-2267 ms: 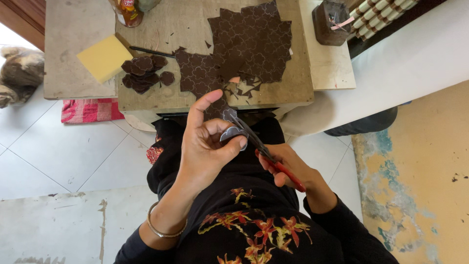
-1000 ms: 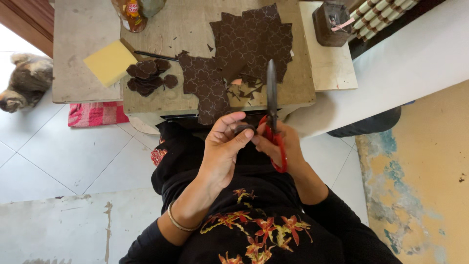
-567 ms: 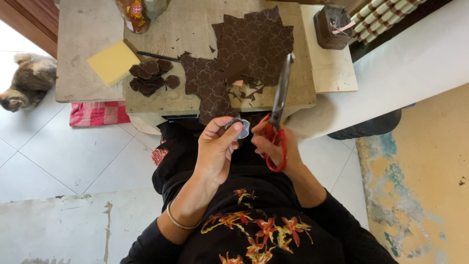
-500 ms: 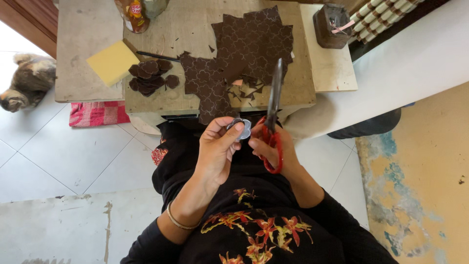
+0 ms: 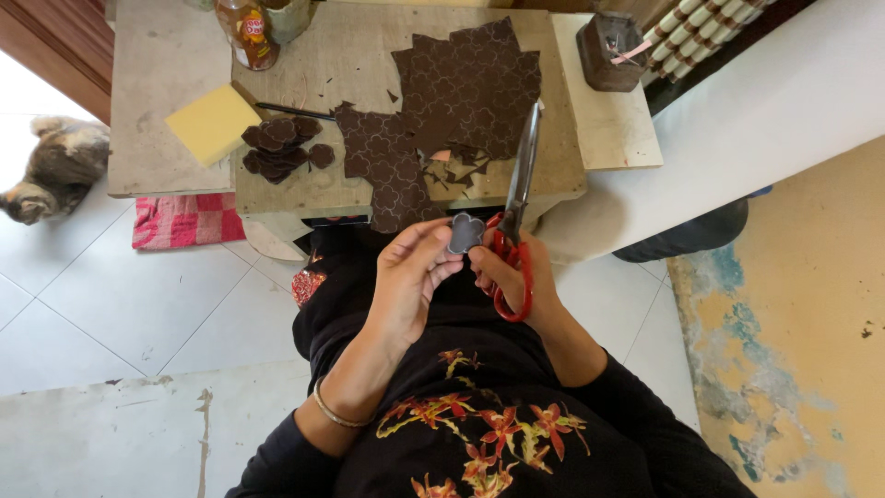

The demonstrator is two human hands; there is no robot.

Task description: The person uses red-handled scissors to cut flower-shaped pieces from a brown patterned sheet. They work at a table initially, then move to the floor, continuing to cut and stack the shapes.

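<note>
Head view, left hand (image 5: 410, 277) pinching a small scalloped grey cutout (image 5: 466, 232) just below the tabletop (image 5: 355, 55) edge, right hand (image 5: 516, 277) closed around red-handled scissors (image 5: 516, 212) (blades pointing up over the tabletop), touching the cutout's right side, brown patterned sheet (image 5: 461, 92) on the tabletop above, stack of brown pieces (image 5: 277, 148) at its left.

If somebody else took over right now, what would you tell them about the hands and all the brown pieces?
Left hand: pinches a small scalloped cut-out.
Right hand: grips the red-handled scissors, blades up beside that piece.
On the table: a patterned brown sheet with its edges cut away, a pile of cut shapes, scraps and a yellow sponge.
Done: a pile of shapes.
Left: much uncut sheet.
</note>
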